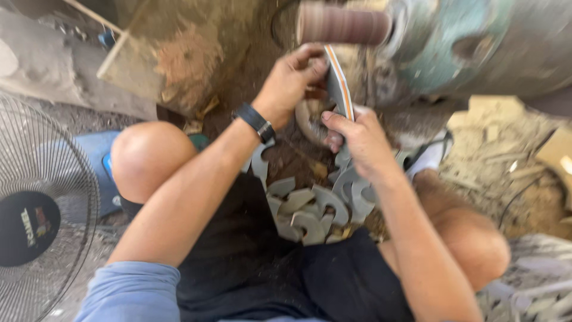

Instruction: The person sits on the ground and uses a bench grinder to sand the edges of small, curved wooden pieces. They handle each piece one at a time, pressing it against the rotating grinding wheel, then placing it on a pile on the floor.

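- Left hand (292,77) and right hand (357,140) are both pinching the same thin flat piece (338,83), white with an orange stripe along its edge. Left fingers clamp the top end, right fingers grip the lower end, so it sits steady between the two.
- The piece is held up just below the brown sanding drum (342,24) on the dusty green motor (453,42) at the far side. Looks like it's kept edge-up to line up with that drum, but the frame is blurry, so can't tell if they touch.
- Near the lap there's a pile of grey curved cutouts (310,211), right under the hands.
- A floor fan (36,220) stands at the near left, wood offcuts (506,143) lie to the right, and the bent knees crowd both sides.
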